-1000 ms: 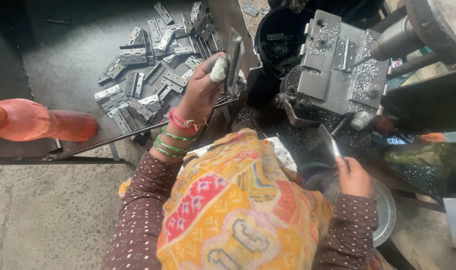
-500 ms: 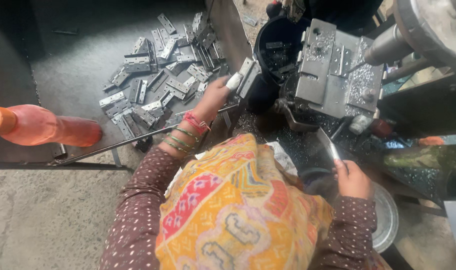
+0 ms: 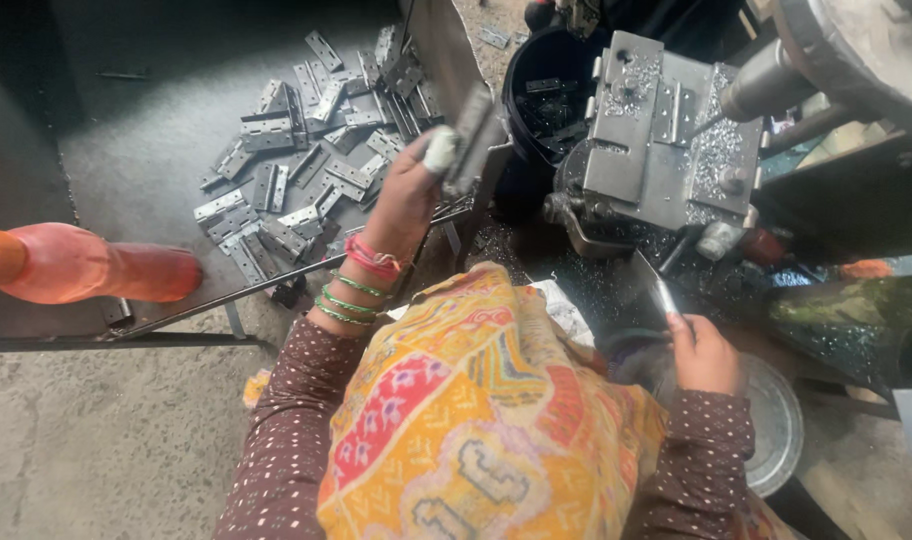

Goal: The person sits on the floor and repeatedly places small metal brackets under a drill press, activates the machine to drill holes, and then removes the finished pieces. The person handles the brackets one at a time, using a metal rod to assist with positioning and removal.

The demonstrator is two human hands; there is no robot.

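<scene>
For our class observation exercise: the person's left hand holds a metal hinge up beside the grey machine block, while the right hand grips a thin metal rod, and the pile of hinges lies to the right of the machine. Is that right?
Not quite. In the head view, the pile of hinges lies to the left of the machine block, not the right. The rest stands: the left hand holds a hinge up, and the right hand grips a thin metal rod.

A dark grey metal tray [image 3: 146, 150] carries the loose parts. A heap of flat grey metal hinges [image 3: 306, 170] lies directly on it, crowded toward its right edge and far right corner, some overlapping, some lying singly nearer the middle. A thin metal rod [image 3: 246, 293] runs along its near edge. Below that edge lies a rough concrete floor [image 3: 86, 440]. To the right, a metal jig block [image 3: 666, 140] sits strewn with bright metal shavings.
</scene>
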